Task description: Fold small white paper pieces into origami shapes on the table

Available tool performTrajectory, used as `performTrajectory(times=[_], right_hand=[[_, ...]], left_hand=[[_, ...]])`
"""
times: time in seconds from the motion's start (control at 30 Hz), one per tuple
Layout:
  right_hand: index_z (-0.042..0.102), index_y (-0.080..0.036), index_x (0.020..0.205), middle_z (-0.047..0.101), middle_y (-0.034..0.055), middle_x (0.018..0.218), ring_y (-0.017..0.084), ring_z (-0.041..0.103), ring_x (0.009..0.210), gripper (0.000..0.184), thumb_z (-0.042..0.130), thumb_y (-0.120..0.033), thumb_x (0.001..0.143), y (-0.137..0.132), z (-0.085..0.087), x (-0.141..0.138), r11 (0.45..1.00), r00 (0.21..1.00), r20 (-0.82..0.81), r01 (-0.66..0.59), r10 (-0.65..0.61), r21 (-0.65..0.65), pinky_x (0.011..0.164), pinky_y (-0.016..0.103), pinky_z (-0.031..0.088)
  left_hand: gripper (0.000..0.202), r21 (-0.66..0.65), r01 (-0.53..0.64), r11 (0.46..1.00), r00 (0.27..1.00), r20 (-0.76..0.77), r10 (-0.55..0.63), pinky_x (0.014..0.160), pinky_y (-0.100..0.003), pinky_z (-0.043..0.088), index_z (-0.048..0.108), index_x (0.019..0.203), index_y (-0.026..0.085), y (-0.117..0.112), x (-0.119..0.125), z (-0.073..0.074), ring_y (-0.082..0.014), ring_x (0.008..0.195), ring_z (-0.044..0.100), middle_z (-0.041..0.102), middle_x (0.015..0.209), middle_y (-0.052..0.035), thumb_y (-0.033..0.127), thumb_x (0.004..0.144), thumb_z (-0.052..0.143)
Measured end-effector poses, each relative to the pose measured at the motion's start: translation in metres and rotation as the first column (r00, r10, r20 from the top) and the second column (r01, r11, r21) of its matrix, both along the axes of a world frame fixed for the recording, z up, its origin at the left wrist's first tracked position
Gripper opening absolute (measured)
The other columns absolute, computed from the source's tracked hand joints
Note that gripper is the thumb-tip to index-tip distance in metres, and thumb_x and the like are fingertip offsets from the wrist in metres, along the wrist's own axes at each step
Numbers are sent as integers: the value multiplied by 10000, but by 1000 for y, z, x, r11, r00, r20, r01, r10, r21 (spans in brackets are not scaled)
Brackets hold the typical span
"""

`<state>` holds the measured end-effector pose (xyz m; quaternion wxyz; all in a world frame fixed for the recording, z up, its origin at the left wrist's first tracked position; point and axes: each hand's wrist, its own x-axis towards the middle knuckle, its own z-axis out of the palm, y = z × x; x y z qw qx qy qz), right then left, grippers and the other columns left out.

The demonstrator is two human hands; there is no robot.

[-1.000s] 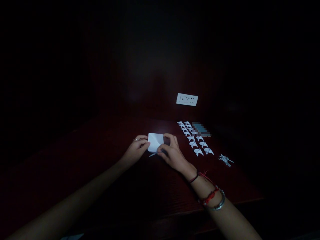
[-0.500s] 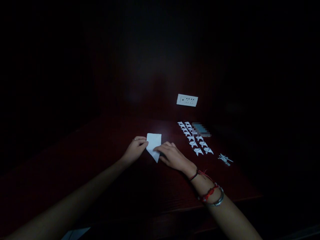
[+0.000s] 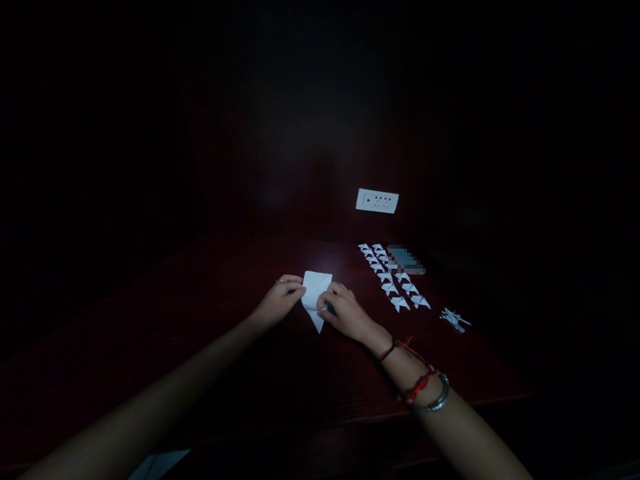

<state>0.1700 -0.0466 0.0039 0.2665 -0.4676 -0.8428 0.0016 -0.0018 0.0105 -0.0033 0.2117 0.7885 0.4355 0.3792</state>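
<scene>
A white sheet of paper with a pointed lower end is between my hands, just above or on the dark red table; I cannot tell which. My left hand pinches its left edge between thumb and fingers. On the other side, my right hand is closed on the paper's right edge, low down, with thumb and forefinger bent together. A crease runs across the paper near the right fingertips. Several small folded white paper pieces lie in two rows to the right.
Beside the rows lies a flat blurred-out object. Thin white paper strips form a small pile farther right. A white socket panel is on the back wall. Below the table's front edge, a pale sheet shows at lower left. Surroundings are very dark.
Both hands and the paper appear slightly farther right and lower in view. The right fingers have curled in more on the paper's lower part. The view has shifted slightly.
</scene>
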Motion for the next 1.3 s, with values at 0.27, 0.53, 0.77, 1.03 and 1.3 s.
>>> performTrajectory(times=[0.27,0.53,0.77,1.03,1.3], right_hand=[[495,-158,851,553,41,767,147,423,792,129,375,-196,822,-10,15,-7,995,998,60,31,-37,93,705,286,280],[600,-215,857,586,-1,842,123,488,846,174,506,-315,749,-15,14,-6,935,929,113,-342,352,-98,777,274,294],[612,-210,887,578,6,907,94,527,828,183,487,-183,755,-2,2,6,923,936,-83,-351,341,-157,760,217,387],[560,-198,1002,501,47,1020,143,471,945,445,670,-221,571,13,-12,14,980,965,-240,-143,107,-141,837,276,370],[445,-206,1124,513,52,1028,153,488,902,633,672,-196,533,21,-17,16,980,927,-373,-49,-27,-193,803,316,391]], left_hand=[[285,42,-136,990,988,-71,139,818,-306,371,581,645,139,8,-7,-1,-190,876,488,526,884,-65,333,721,387],[239,111,-137,984,965,-209,158,830,-361,325,514,585,163,6,-9,-8,-222,904,432,489,885,-58,359,699,439],[454,239,-208,948,859,-419,294,748,-416,341,445,984,159,-4,-11,-12,-292,959,373,397,1041,-109,457,645,487],[546,174,-170,970,848,-476,234,833,-507,209,520,958,158,-3,-10,-20,-356,1062,288,347,1161,-143,583,626,441],[479,161,-117,980,881,-438,178,832,-489,238,492,988,207,-2,-4,-22,-333,1062,290,321,1188,-105,506,614,513]])
